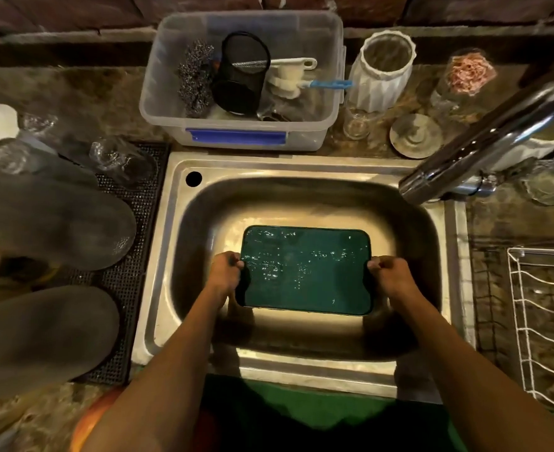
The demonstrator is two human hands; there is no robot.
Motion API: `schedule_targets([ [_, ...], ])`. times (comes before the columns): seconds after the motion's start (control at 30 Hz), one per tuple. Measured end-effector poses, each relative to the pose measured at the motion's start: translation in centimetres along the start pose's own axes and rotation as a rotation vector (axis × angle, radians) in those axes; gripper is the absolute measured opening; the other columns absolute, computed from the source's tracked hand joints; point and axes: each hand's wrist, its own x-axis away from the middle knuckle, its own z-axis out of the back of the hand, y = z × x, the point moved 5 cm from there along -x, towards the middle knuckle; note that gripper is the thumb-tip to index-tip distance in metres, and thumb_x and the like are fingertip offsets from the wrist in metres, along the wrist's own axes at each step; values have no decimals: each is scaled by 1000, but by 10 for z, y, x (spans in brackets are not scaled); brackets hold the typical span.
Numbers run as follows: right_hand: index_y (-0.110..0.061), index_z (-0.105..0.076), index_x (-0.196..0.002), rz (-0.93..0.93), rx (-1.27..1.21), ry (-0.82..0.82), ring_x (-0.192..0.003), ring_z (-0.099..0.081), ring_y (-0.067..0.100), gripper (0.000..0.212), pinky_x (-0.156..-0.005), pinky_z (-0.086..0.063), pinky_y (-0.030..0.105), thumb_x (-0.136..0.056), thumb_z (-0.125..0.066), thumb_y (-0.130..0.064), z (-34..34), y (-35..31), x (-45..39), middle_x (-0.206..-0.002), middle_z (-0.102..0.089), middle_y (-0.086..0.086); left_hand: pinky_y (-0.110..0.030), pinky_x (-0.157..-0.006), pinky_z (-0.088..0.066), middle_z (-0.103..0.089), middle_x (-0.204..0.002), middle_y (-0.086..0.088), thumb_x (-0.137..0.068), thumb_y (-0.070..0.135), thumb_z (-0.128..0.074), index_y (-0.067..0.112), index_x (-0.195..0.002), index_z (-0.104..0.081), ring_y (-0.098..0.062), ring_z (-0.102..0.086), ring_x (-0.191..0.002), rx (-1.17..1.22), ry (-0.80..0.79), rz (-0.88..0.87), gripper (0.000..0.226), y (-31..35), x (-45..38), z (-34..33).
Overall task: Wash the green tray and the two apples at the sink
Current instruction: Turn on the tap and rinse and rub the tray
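Holding the green tray level by its two short ends, a person works over the steel sink that fills the centre of the frame, water beading across the tray's face. The basin sits under a chrome faucet reaching in from the upper right; its spout ends beyond the tray's far right corner, and no stream can be made out. Two dark grey upturned bowls dry on a black mat at the left edge, and a white wire rack waits at the right — a likely landing place once the tray is rinsed. At the top centre a clear plastic tub keeps scourers and a brush within reach of the basin. The left hand curls over the tray's left rim, thumb on top; the right hand grips the right rim the same way — a matched hold that seems meant to keep the wet tray steady and flat. One apple shows as an orange-red curve at the bottom left, beside the left forearm; the second cannot be clearly made out, so the fruit appears still to be washed.
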Motion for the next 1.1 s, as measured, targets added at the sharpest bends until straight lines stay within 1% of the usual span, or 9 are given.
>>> schedule_targets([
  [0.1,-4,-58,-70,4,9,-34,-61,-48,16,29,-51,-44,24,-98,-50,1,2,-4,6,-69,-54,8,-14,-59,-41,-52,-74,4,-96,-8,-50,22,-71,-51,-7,-48,-67,-46,-49,-20,40,9,12,9],
  [0.2,-2,-60,-78,-10,-1,-42,-61,-49,17,22,-43,-44,19,-98,-52,0,5,-7,13,-70,-55,8,-8,-49,-39,-46,-73,-2,-98,-14,-43,9,-72,-50,-14,-45,-68,-33,-54,0,36,13,25,11],
  [0.27,0,-61,-82,-25,-23,-50,-64,-52,20,18,-51,-45,27,-98,-52,-1,7,-9,18,-74,-58,11,-11,-50,-40,-46,-77,-8,-98,-17,-41,-1,-86,-53,-20,-46,-75,-24,-37,3,23,15,35,16],
  [0.4,7,-64,-86,-44,-41,-75,-73,-58,27,18,-61,-49,33,-98,-53,-2,12,-14,23,-81,-62,18,-32,-79,-49,-57,-95,-18,-100,-4,-50,-2,-100,-58,-26,-54,-92,138,-67,58,8,18,48,28],
  [0.57,14,-63,-103,-106,-51,-119,-93,-65,42,22,-86,-55,56,-96,-57,-5,23,-21,30,-100,-67,29,-27,-57,-56,-64,-89,-21,-96,-3,-57,-10,-105,-62,-27,-64,-79,302,-122,147,12,22,57,44],
  [0.67,15,-59,-106,-196,-120,-175,-99,-62,48,26,-87,-52,66,-93,-61,-7,25,-25,39,-103,-62,31,-36,-73,-56,-65,-105,-27,-95,-1,-59,-12,-114,-59,-34,-65,-94,409,-205,231,22,23,60,52],
  [0.73,10,-60,-100,-252,-201,-189,-96,-60,43,17,-86,-55,58,-92,-61,-5,26,-27,45,-103,-59,29,-31,-72,-57,-64,-105,-24,-96,-1,-57,-11,-118,-59,-31,-65,-94,453,-276,275,24,25,65,54],
  [0.87,4,-60,-85,-376,-305,-197,-73,-57,27,13,-34,-49,21,-95,-54,-3,31,-24,53,-88,-57,23,-18,-39,-50,-61,-84,-18,-97,-2,-51,-8,-103,-61,-15,-65,-52,539,-342,365,13,24,73,52],
  [1.1,3,-61,-105,-478,-435,-244,-42,-65,22,17,-34,-49,19,-100,-46,-4,33,-20,67,-99,-55,24,-20,-45,-54,-53,-80,-15,-96,-6,-41,-2,-83,-57,-17,-55,-67,695,-333,461,21,12,78,51],
])
